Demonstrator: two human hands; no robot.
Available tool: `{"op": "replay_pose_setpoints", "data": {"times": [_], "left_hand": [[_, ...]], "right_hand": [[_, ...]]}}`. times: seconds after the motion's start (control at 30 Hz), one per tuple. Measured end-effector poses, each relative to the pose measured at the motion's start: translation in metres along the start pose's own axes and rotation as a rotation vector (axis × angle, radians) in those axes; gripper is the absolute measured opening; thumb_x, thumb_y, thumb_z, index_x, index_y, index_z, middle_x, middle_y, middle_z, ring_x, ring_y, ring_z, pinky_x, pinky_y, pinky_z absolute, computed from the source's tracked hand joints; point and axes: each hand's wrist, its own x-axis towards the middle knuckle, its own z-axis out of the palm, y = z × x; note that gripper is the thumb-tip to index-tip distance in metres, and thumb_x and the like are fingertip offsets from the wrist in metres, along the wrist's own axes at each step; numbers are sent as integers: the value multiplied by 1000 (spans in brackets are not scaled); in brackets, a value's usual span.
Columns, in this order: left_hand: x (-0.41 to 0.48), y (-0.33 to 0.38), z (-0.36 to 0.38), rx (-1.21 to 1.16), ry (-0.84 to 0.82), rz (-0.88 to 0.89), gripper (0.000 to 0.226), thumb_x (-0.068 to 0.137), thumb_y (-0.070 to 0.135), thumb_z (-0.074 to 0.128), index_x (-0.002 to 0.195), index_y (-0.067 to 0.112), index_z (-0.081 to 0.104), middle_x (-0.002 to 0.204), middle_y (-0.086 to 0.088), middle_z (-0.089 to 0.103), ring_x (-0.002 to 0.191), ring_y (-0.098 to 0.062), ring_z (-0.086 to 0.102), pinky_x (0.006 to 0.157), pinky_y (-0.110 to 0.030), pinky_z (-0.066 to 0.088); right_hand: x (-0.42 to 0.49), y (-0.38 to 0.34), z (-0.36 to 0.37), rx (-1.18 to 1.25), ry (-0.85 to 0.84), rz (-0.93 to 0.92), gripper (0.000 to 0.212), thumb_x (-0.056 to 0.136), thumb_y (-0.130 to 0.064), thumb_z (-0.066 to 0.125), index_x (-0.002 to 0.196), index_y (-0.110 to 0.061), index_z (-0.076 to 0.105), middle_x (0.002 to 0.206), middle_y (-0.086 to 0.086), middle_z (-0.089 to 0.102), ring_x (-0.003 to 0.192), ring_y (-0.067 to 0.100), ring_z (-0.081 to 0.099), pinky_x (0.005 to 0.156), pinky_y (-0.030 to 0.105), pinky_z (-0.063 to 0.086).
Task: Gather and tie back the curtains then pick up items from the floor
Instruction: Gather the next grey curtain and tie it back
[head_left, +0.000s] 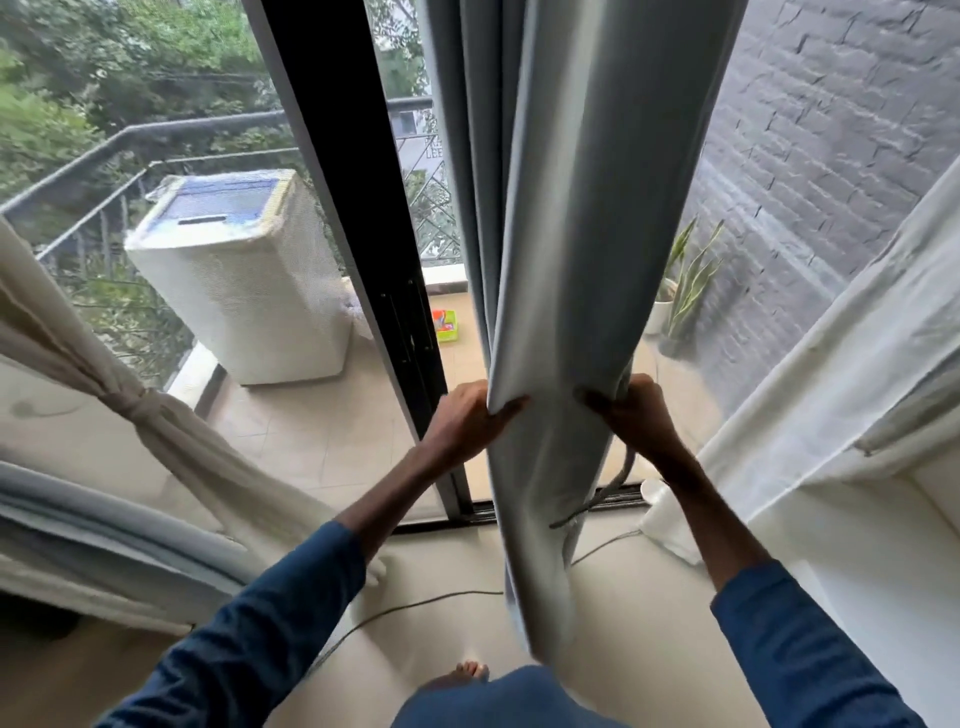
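**Grey curtain bunched in 2 hands, tie not yet on**

Both hands gripped the grey curtain (561, 260) at mid-height, just in front of the black sliding-door frame (353, 208). L hand (470, 415) pinched the left fold, fingers curled round its edge. R hand (636, 415) clutched the right side, w/ a grey tie cord (626, 470) dangling below it; can't tell if that hand held the cord too. The cream curtain (140, 405) at the left was already knotted back.

Risks, as I judge them:
- Folds could spill out if 1 hand lets go to wrap the cord, as the fabric looks thick and only loosely bunched.
- The cord could drop to the floor.
- The bare foot (470, 670) could snag the cable (441, 597) lying on the floor by the hem.
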Motion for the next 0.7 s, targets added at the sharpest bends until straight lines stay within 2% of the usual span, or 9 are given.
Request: {"op": "replay_pose_setpoints", "data": {"times": [0.1, 0.13, 0.17, 0.2, 0.23, 0.37, 0.43, 0.57, 0.7], "left_hand": [[6, 17, 4, 19, 159, -196, 56, 95, 57, 54, 97, 3, 69, 93, -20, 70, 86, -41, 66, 65, -43, 51], [4, 27, 7, 0, 197, -261, 56, 95, 55, 55, 91, 1, 67, 90, -22, 69, 84, -42, 65, 64, -43, 48], [1, 36, 11, 2, 207, -284, 54, 95, 52, 57, 86, -1, 64, 87, -24, 68, 80, -44, 64, 62, -43, 46], [-3, 41, 14, 21, 202, -269, 50, 94, 47, 60, 82, -2, 62, 83, -25, 67, 77, -45, 64, 59, -43, 45], [-6, 44, 14, 46, 200, -233, 48, 94, 43, 63, 79, -3, 61, 80, -25, 66, 73, -45, 64, 56, -41, 42], [-5, 42, 6, 128, 218, -153, 46, 91, 33, 70, 71, -7, 62, 71, -27, 65, 62, -47, 63, 51, -38, 40], [-2, 50, 12, 112, 169, -160, 38, 90, 27, 70, 75, -8, 65, 75, -28, 66, 66, -47, 64, 54, -42, 44], [4, 59, 26, 118, 69, -131, 17, 95, 5, 53, 98, -5, 67, 93, -28, 68, 84, -46, 65, 64, -43, 38], [19, 49, 17, 29, 16, -164, 16, 88, -3, 50, 98, -9, 62, 97, -33, 62, 87, -49, 57, 65, -43, 31]], "right_hand": [[-18, -12, 28, -9, 189, 31, 49, 88, -42, 71, 67, 1, 65, 72, 31, 67, 77, 34, 71, 54, 37, 32], [-28, -21, 41, -12, 219, 5, 49, 90, -42, 68, 60, -5, 57, 69, 32, 63, 75, 55, 46, 54, 35, 25], [-34, -24, 50, -18, 222, -31, 50, 90, -43, 67, 56, -11, 49, 67, 31, 60, 87, 24, 26, 54, 33, 20], [-37, -23, 52, -29, 213, -53, 51, 89, -44, 65, 54, -13, 43, 65, 31, 58, 90, 46, 43, 54, 32, 17], [-34, -20, 47, -46, 212, -39, 51, 86, -46, 61, 53, -12, 42, 64, 32, 57, 74, 54, 45, 54, 32, 17], [-21, -10, 28, -132, 284, 64, 60, 89, -52, 56, 67, 3, 62, 72, 34, 63, 66, 50, 60, 55, 36, 30], [-30, -18, 45, -148, 332, 114, 46, 92, -38, 66, 69, 2, 63, 73, 33, 65, 68, 52, 61, 54, 39, 33], [-45, -30, 84, -95, 276, 43, 27, 85, -3, 64, 62, -14, 54, 58, 10, 64, 54, 19, 54, 49, 29, 26], [-34, -36, 87, -88, 261, 75, 21, 86, -3, 62, 67, -11, 56, 61, 7, 64, 62, 15, 55, 48, 26, 28]]}}
